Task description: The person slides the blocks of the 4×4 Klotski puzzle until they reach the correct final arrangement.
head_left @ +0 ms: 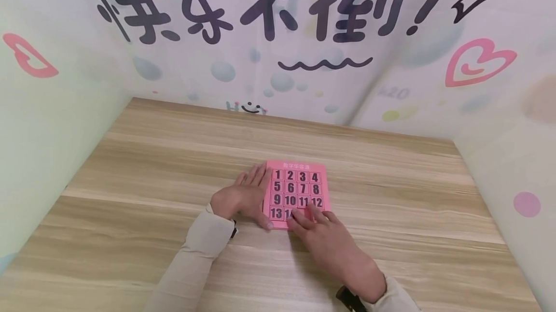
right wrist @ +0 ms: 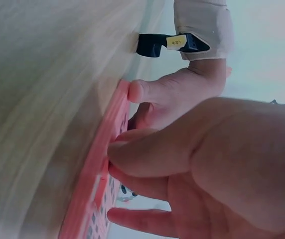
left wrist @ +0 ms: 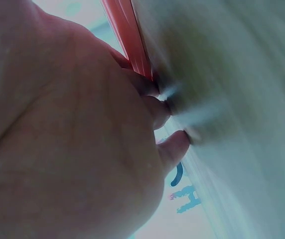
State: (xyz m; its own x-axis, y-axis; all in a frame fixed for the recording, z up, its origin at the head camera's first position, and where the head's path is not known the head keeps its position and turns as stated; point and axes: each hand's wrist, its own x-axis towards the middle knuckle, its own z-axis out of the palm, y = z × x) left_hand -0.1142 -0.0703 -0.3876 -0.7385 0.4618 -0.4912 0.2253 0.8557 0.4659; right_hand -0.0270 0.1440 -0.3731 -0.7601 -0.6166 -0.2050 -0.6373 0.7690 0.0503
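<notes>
A pink number slide puzzle [head_left: 278, 163] lies flat on the table, its black-numbered tiles running in order from 1 at the far left corner. My left hand [head_left: 245, 198] rests along its left side, fingers extended at the edge and thumb at the near left corner. In the left wrist view, fingertips reach down beside the pink frame [left wrist: 125, 35]. Over the bottom row, my right hand [head_left: 332, 244] touches the tiles with its fingertips, partly covering 14 and hiding what lies right of it. The right wrist view shows its thumb [right wrist: 147, 157] at the near rim.
The wood-grain table [head_left: 152, 172] stretches around the puzzle on all sides. A printed cloth backdrop [head_left: 269, 75] with large dark characters rises behind it, and pale panels [head_left: 56, 123] close in the sides. Dark bands [head_left: 351, 298] circle both wrists by the light sleeves.
</notes>
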